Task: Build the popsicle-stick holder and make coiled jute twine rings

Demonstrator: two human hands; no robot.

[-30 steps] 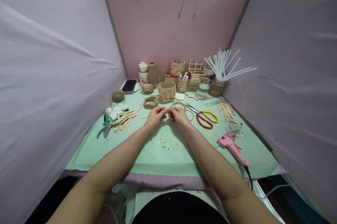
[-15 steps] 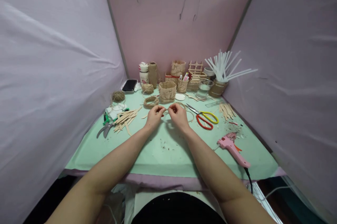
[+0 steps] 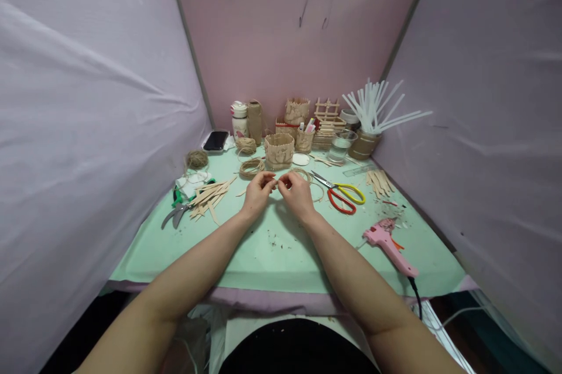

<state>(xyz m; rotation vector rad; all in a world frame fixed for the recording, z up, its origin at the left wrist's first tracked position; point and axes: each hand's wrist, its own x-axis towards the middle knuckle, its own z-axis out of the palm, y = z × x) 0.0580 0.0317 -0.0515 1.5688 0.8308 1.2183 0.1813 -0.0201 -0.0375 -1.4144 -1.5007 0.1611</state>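
Observation:
My left hand [image 3: 258,194] and my right hand [image 3: 296,192] meet over the middle of the green table, fingertips pinched close together. Something thin lies between them, too small to make out clearly. Just behind the hands stands a round wooden-stick basket [image 3: 279,151]. A coil of brown twine [image 3: 252,169] lies behind my left hand, and another loop of twine [image 3: 302,174] lies partly hidden behind my right hand. To the right, scissors with red and yellow handles [image 3: 338,191] rest open on the cloth.
Wooden sticks [image 3: 209,198] and pruning shears [image 3: 176,215] lie at left. A pink glue gun [image 3: 390,248] with a black cord is at right. Along the back stand a bottle [image 3: 239,122], a clear cup of water [image 3: 341,147] and a pot of white glue sticks [image 3: 364,144].
The fingertips of both hands have drawn slightly closer together. The whole view has shifted a little, with the back objects appearing slightly higher.

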